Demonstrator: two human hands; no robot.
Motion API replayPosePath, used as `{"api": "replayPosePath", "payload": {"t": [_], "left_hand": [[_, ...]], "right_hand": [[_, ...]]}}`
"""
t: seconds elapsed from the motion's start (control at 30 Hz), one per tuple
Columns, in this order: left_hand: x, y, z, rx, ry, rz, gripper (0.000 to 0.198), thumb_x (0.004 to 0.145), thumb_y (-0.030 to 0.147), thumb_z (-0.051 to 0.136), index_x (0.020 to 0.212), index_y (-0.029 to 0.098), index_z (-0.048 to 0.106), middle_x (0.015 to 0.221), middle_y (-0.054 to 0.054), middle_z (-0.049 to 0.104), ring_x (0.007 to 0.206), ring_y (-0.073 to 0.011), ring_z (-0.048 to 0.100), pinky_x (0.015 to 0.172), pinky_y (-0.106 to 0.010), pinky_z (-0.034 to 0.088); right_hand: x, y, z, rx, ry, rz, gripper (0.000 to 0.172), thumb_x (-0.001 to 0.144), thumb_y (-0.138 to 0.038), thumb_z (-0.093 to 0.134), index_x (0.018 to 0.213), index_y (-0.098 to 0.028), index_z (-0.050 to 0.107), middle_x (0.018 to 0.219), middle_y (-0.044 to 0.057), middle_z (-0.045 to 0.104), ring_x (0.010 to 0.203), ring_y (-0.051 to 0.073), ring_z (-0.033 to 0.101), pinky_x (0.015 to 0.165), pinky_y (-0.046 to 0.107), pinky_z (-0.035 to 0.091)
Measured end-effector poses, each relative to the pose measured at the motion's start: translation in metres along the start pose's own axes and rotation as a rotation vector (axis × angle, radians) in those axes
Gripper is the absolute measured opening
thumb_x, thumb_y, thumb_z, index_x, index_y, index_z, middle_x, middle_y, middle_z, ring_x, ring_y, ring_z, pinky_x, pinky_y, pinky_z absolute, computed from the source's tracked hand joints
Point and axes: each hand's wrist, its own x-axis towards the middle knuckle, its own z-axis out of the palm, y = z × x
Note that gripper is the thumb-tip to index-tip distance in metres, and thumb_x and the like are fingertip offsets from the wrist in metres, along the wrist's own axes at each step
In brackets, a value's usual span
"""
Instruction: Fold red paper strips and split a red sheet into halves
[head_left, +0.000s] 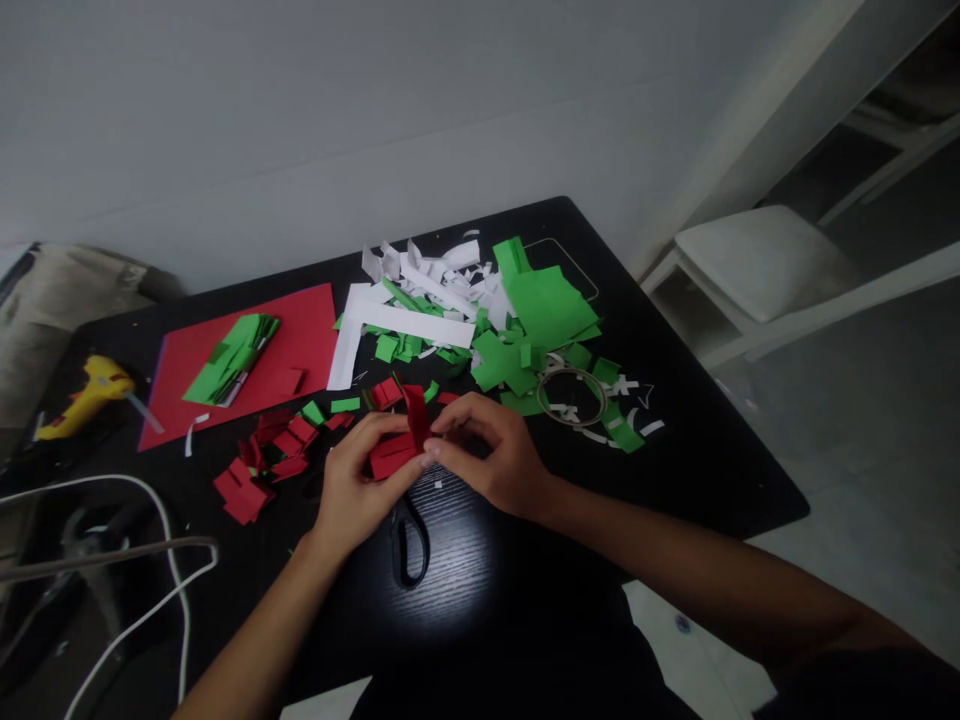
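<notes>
Both hands meet over the middle of the black table [675, 480]. My left hand [358, 480] and my right hand [491, 452] pinch a folded red paper piece [401, 440] between their fingertips, just above the tabletop. Black scissors [409, 545] lie under my hands, handles toward me. A pile of small red paper pieces [259, 465] sits to the left of my left hand.
A red sheet [300, 335] with folded green strips [232, 358] lies at the back left, a yellow glue gun [90, 392] beyond it. White scraps [420, 290], green paper pieces [544, 310] and a tape roll [574, 395] crowd the back. A white cord [176, 580] loops left; a white chair [757, 260] stands right.
</notes>
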Motion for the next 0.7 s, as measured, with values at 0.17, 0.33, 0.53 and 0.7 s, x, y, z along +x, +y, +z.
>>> {"api": "replayPosePath", "payload": {"t": [0.17,0.33,0.53,0.7], "left_hand": [[-0.0002,-0.0013,0.0005,0.046,-0.024,0.044,0.025,0.088,0.031,0.076,0.110,0.020,0.069,0.104,-0.005,0.076,0.093,-0.0201,0.073,0.084,-0.030,0.058],[-0.0027,-0.0026,0.0015,0.099,-0.046,0.050,0.024,0.089,0.031,0.074,0.110,0.019,0.068,0.103,-0.006,0.076,0.091,-0.0201,0.074,0.082,-0.030,0.059],[-0.0025,-0.0013,0.0014,0.097,-0.030,0.040,0.026,0.089,0.031,0.076,0.112,0.020,0.069,0.106,-0.006,0.077,0.094,-0.0204,0.074,0.085,-0.030,0.059],[-0.0006,0.0027,0.0013,0.053,-0.031,-0.021,0.027,0.089,0.036,0.076,0.111,0.021,0.071,0.105,-0.006,0.078,0.095,-0.0211,0.075,0.086,-0.032,0.061]], "right_hand": [[-0.0025,0.0012,0.0014,0.046,-0.054,0.025,0.030,0.073,-0.030,0.086,0.098,-0.022,0.070,0.084,0.001,0.070,0.069,0.015,0.064,0.057,0.026,0.050],[-0.0019,0.0045,0.0013,0.035,-0.039,0.047,0.031,0.072,-0.034,0.088,0.096,-0.024,0.072,0.088,0.001,0.064,0.070,0.013,0.058,0.059,0.026,0.050],[0.0017,0.0006,0.0005,0.114,-0.038,0.136,0.033,0.068,-0.034,0.092,0.086,-0.022,0.066,0.078,-0.003,0.061,0.063,0.011,0.054,0.057,0.025,0.045],[0.0027,-0.0003,0.0010,0.177,-0.032,0.194,0.036,0.068,-0.036,0.092,0.086,-0.021,0.064,0.083,0.000,0.072,0.074,0.016,0.067,0.065,0.026,0.050]]}}
